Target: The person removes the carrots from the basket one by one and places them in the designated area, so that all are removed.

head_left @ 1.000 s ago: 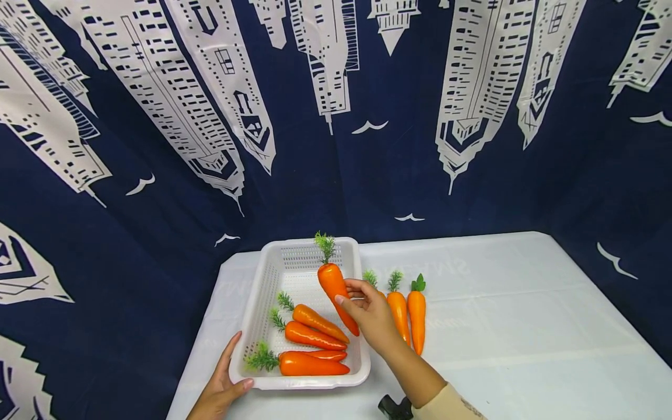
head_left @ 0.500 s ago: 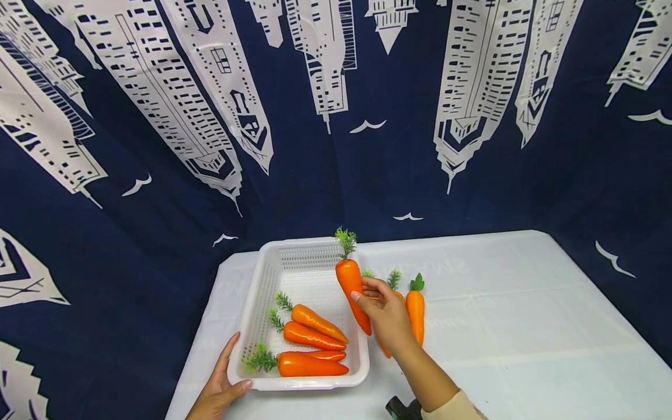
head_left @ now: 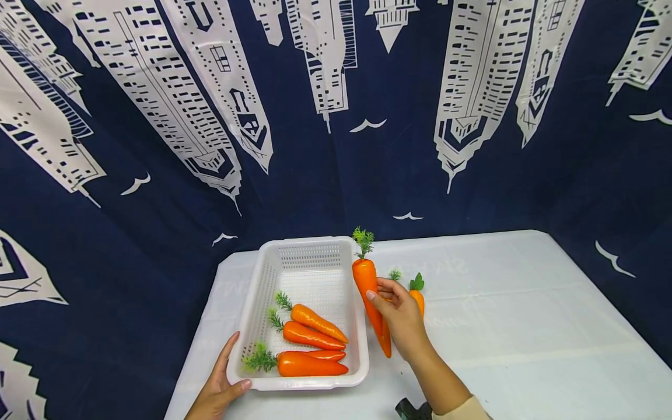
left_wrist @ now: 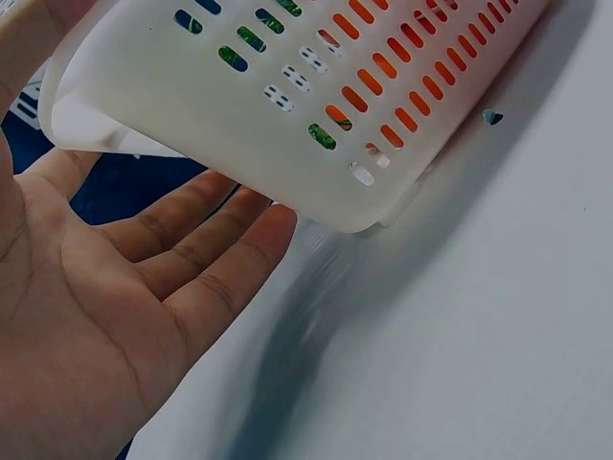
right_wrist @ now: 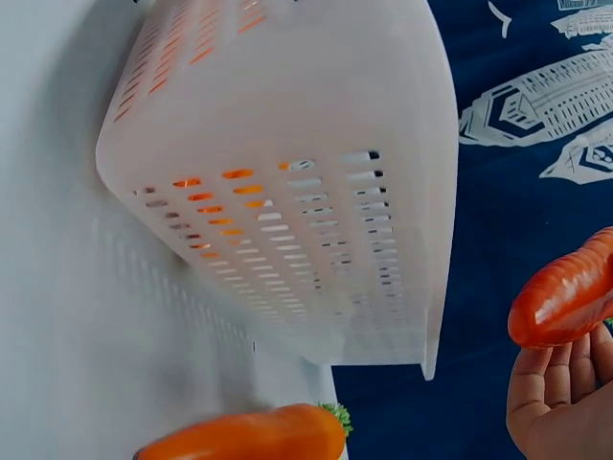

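Note:
My right hand [head_left: 404,321] holds an orange carrot [head_left: 364,274] with feathery green leaves, just outside the right rim of a white perforated basket [head_left: 299,382]. Thumb and fingers pinch its side; the leaves point up and away. In the right wrist view the carrot [right_wrist: 570,292] shows above curled fingers. Several carrots [head_left: 313,365] lie in the near half of the basket. My left hand [head_left: 217,382] touches the basket's near-left corner, thumb at the front rim, other fingers extended along the side. The left wrist view shows the palm [left_wrist: 96,316] beside the basket wall [left_wrist: 230,144].
More carrots [head_left: 417,300] lie on the white-covered table [head_left: 504,326] right of the basket, partly hidden by my right hand and the held carrot. A black object [head_left: 412,410] is by my right wrist. A navy cloth [head_left: 388,169] printed with white buildings hangs behind.
My right hand has carried the carrot rightward, from over the basket to just outside its right rim, covering more of the table carrots. The left hand and basket stay almost in place.

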Available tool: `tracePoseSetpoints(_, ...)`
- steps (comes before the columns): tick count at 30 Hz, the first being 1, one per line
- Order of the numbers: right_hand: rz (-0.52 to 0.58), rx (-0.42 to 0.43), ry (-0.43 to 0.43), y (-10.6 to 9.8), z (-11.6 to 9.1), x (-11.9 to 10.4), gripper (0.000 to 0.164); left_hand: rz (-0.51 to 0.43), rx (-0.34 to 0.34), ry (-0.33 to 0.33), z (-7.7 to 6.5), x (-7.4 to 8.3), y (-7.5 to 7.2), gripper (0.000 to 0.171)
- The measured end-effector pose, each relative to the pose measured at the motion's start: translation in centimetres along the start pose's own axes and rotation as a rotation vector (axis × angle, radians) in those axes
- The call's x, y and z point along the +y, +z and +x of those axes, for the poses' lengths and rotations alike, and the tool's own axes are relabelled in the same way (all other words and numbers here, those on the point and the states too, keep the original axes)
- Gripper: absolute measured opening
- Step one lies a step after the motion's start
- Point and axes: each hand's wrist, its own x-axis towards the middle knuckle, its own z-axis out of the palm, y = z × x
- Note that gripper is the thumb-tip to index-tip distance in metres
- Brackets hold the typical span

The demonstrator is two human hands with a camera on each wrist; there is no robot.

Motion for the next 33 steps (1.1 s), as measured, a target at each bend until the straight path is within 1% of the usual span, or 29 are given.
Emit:
tracePoseSetpoints(5, -0.019, 0.023, 0.014, -0.7, 0.0, 0.4, 0.045, 0.004, 0.005, -0.003, 0.1, 0.0, -0.1, 0.101)
tracePoseSetpoints(11, -0.057, 0.064, 0.038, -1.8, 0.0, 0.9, 0.047, -0.001, -0.015, 0.003, 0.1, 0.0, -0.1, 0.101)
tracePoseSetpoints(20, -0.042, 0.082, 0.053, -3.4, -0.2, 1.8, 0.046, -0.002, -0.010, -0.003, 0.1, 0.1, -0.1, 0.101)
tracePoseSetpoints(27, -0.086, 0.110, 0.096, -4.7, -0.1, 2.5, 0.050, 0.000, -0.013, -0.015, 0.1, 0.1, -0.3, 0.101)
tracePoseSetpoints(33, -0.094, 0.138, 0.102, -5.9, 0.1, 3.2, 0.050, -0.014, -0.016, -0.025, 0.1, 0.0, -0.3, 0.101)
